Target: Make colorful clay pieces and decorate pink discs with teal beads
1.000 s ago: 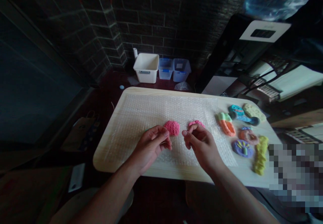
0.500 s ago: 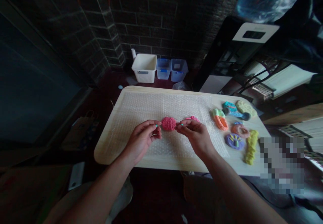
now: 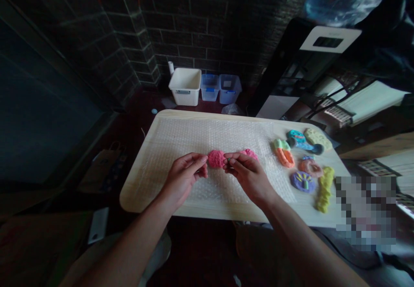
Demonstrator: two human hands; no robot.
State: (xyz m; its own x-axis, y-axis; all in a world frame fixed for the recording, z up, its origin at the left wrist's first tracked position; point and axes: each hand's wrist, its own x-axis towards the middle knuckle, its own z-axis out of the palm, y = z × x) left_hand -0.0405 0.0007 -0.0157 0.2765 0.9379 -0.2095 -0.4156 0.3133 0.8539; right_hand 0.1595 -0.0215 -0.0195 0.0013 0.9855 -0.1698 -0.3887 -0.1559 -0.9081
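Observation:
A round pink clay lump (image 3: pixel 216 159) with a bumpy surface sits between my two hands, over the bubble wrap (image 3: pixel 194 136). My left hand (image 3: pixel 185 175) is at its left side, thumb and forefinger pinched together; whatever they hold, if anything, is hidden. At the lump's right edge, my right hand (image 3: pixel 248 175) pinches a small green piece of clay (image 3: pixel 229 160), mostly covered by the fingers. Whether the fingertips touch the lump I cannot tell. A second pink clay piece (image 3: pixel 250 153) lies just behind my right hand, which partly hides it.
Several coloured clay shapes lie on the table's right side, among them an orange and green one (image 3: pixel 284 154), a purple disc (image 3: pixel 302 181) and a yellow strip (image 3: pixel 325 190). Beyond the table (image 3: pixel 145 207) stand a white bin (image 3: pixel 186 90) and two blue clear boxes (image 3: pixel 229 90).
My right hand has moved slightly left, closer to the pink lump. The green bit seen at my left fingertips no longer shows, and the one in my right fingers is more covered.

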